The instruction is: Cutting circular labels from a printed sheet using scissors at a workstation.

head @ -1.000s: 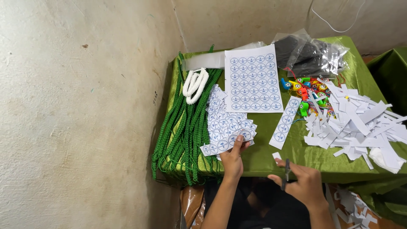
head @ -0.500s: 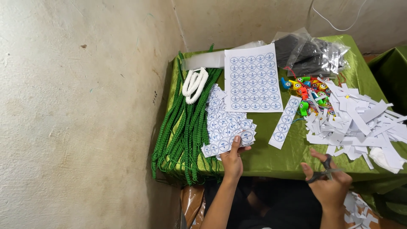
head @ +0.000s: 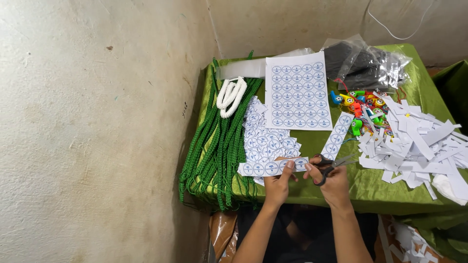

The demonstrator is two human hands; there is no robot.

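- Compared with half a second ago, the right hand [head: 334, 182] has been brought in from the lower right of the frame, and a strip of round stickers [head: 273, 167] is now held up between both hands, low in the middle of the frame.
- The scissors [head: 331, 164] are now set right at the strip's right end, blades slightly parted.
- Open room is tight: the desk [head: 385, 190] edge sits just under the hands, green cords [head: 219, 146] hang over the left edge, paper scraps [head: 414, 146] are piled on the right, and a bare wall fills the left.
- The left hand [head: 279, 184] is closed on the strip, pinched by thumb and fingers [head: 290, 165].
- The right hand's fingers are threaded through the scissor handles and gripped around them.
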